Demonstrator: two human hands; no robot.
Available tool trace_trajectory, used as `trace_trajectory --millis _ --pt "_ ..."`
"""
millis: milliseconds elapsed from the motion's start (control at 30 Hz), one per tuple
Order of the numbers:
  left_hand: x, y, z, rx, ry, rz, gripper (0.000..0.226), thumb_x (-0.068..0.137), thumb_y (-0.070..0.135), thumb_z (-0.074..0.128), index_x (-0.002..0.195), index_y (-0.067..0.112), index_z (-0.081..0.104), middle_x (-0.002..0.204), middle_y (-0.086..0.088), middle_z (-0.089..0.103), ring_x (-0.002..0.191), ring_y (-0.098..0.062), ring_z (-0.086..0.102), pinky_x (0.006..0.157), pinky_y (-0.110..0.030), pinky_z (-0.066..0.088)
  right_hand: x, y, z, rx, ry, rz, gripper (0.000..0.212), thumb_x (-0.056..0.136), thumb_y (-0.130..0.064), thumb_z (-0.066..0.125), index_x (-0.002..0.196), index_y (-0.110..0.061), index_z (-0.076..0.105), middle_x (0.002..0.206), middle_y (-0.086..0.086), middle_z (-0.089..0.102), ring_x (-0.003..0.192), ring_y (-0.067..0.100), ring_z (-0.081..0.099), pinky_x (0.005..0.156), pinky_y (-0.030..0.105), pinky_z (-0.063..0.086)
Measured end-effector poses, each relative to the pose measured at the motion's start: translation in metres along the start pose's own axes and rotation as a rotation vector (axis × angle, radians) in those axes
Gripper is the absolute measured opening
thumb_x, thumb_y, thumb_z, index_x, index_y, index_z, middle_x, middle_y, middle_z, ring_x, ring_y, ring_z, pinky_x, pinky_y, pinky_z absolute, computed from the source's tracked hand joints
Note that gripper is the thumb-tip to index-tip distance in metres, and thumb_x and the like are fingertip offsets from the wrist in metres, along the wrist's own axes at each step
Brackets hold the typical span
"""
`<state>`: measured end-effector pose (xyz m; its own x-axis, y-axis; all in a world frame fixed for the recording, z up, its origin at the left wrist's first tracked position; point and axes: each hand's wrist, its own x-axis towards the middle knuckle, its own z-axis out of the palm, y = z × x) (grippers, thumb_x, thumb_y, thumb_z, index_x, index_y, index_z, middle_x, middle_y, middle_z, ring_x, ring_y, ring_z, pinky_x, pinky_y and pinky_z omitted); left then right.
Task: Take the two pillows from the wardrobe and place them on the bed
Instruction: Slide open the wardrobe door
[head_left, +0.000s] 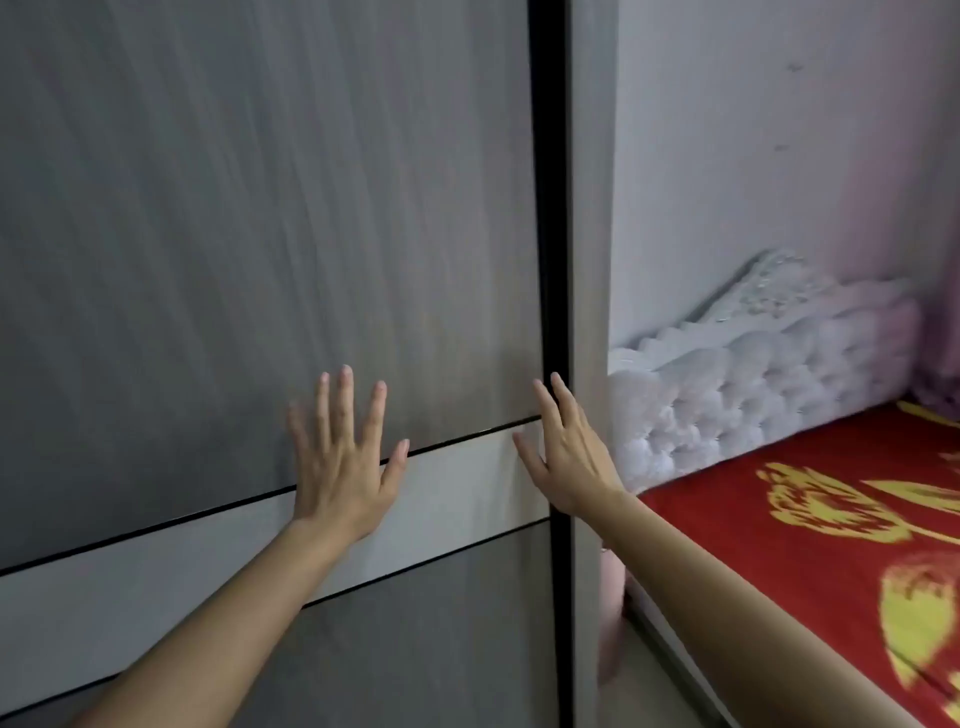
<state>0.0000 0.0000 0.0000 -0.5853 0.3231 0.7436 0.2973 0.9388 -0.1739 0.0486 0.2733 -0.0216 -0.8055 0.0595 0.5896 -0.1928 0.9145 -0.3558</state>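
A grey wood-grain wardrobe door (218, 234) with a pale horizontal band fills the left of the view and is closed. My left hand (340, 457) lies flat on the door across that band, fingers spread. My right hand (563, 447) rests open at the door's black right edge strip (550, 208). The bed (810, 525) with a red and yellow patterned cover lies at the right. No pillows are in view; the wardrobe's inside is hidden.
A white tufted headboard (753, 379) stands against the pale wall (753, 130) behind the bed. The wardrobe's light side panel (589, 208) sits between door and bed. A narrow strip of floor (639, 675) runs between wardrobe and bed.
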Motion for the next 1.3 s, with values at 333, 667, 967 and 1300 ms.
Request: trace_trajectory --millis 333,667,967,1300 --pt "0.012 -0.042 0.076 0.173 0.180 0.045 0.087 0.086 0.071 0.041 0.153 0.028 0.005 0.162 -0.008 -0.015 0.148 -0.038 -0.004 0.111 -0.070 -0.009 0.043 -0.012 0.089 0.155 0.274 0.227 0.081 0.095 -0.050 0.051 0.155 -0.010 0.015 0.164 0.015 -0.004 0.150 0.031 0.002 0.123 0.047 0.011" --pt "0.012 -0.048 0.088 0.169 0.278 0.099 0.087 0.085 0.072 0.043 0.152 0.029 0.009 0.162 -0.006 -0.014 0.149 -0.034 -0.006 0.111 -0.071 -0.003 0.053 -0.018 0.100 0.346 0.395 0.406 0.075 0.085 -0.062 0.054 0.148 -0.036 0.021 0.157 0.023 0.014 0.142 0.039 0.026 0.114 0.055 0.028" --pt "0.006 -0.061 0.079 0.188 0.225 0.081 0.087 0.086 0.071 0.042 0.153 0.027 0.006 0.161 -0.006 -0.019 0.148 -0.035 -0.010 0.111 -0.070 -0.006 0.044 -0.029 0.093 0.345 0.363 0.389 0.093 0.082 -0.062 0.060 0.153 -0.029 0.011 0.160 0.014 0.015 0.141 0.037 0.033 0.112 0.055 0.036" --pt "-0.024 -0.112 0.043 0.285 0.057 -0.012 0.088 0.088 0.066 0.040 0.153 0.023 0.000 0.160 -0.011 -0.021 0.147 -0.042 -0.008 0.111 -0.071 -0.004 0.025 -0.071 0.102 0.374 0.243 0.266 0.102 0.081 -0.061 0.062 0.156 -0.020 0.006 0.156 0.015 0.021 0.140 0.030 0.029 0.112 0.047 0.034"
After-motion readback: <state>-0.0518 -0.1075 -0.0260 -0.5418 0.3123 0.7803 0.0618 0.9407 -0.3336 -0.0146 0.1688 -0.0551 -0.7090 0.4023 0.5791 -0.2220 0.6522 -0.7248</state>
